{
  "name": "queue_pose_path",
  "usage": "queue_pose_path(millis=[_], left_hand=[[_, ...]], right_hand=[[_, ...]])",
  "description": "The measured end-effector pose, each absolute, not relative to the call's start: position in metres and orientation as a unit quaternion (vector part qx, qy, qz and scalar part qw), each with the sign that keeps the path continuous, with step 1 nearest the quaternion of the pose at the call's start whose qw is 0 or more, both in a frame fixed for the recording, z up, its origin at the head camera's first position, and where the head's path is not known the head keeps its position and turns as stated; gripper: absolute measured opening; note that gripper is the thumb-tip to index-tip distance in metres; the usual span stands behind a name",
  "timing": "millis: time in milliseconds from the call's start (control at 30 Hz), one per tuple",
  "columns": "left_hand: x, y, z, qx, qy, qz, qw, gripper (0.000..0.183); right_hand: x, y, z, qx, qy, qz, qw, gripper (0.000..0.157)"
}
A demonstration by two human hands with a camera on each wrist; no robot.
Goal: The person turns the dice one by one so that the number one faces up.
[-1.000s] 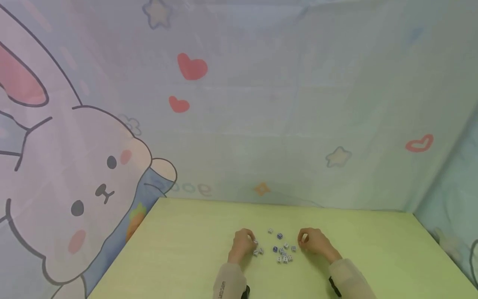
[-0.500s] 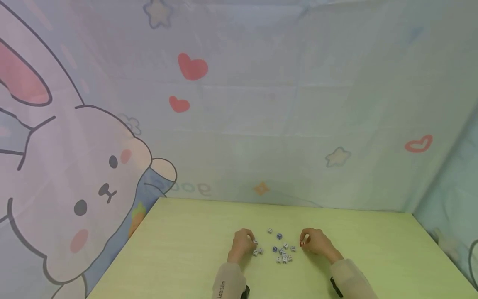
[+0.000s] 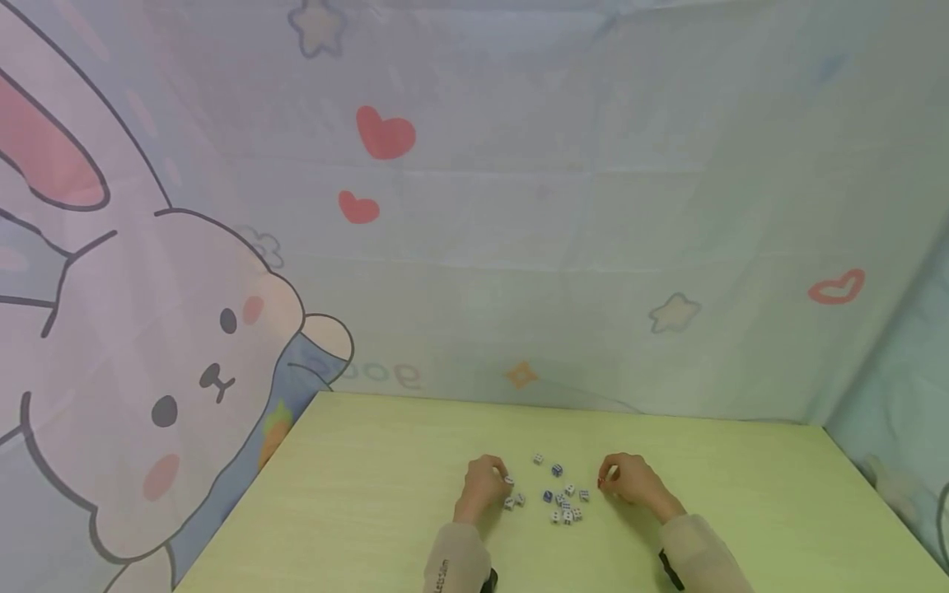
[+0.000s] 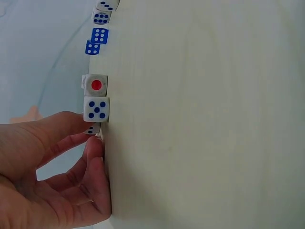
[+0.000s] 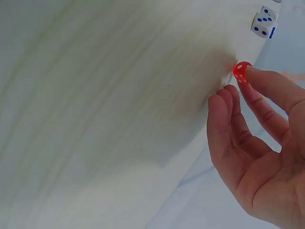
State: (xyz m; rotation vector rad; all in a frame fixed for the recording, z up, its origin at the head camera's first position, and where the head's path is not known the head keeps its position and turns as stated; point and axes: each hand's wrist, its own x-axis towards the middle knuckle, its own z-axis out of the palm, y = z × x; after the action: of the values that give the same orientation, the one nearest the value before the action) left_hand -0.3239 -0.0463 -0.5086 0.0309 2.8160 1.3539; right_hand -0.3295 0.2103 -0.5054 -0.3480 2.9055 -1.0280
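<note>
My right hand pinches a red die between thumb and fingertip, low over the table at the right of the dice group. Its other fingers curve loosely beside it. On the group's left, my left hand has thumb and index finger around a small white die, seen partly behind the thumb in the left wrist view. Right at that thumb stands a white die showing five blue pips, and beside it one with a single red pip.
Between the hands lie several white dice and two blue ones, among them a blue die and a white die at the back. They rest on a pale wooden table. A cloth backdrop with a printed rabbit hangs behind its far edge.
My right hand has shifted slightly right with the red die, a little away from the dice group. The left hand and the dice on the table stay about where they were.
</note>
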Motion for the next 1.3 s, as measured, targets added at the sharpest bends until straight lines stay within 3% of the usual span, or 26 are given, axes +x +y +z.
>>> queue_pose_path(millis=[833,1300], left_hand=[[-0.321,-0.045,-0.504,0.008,0.902,0.432,0.010,0.012],[-0.322,-0.045,-0.508,0.002,0.901,0.434,0.003,0.011]], right_hand=[[-0.334,0.204,-0.506,-0.105,0.950,-0.294,0.017,0.015],[-0.335,0.205,-0.508,-0.093,0.949,-0.303,0.008,0.011]])
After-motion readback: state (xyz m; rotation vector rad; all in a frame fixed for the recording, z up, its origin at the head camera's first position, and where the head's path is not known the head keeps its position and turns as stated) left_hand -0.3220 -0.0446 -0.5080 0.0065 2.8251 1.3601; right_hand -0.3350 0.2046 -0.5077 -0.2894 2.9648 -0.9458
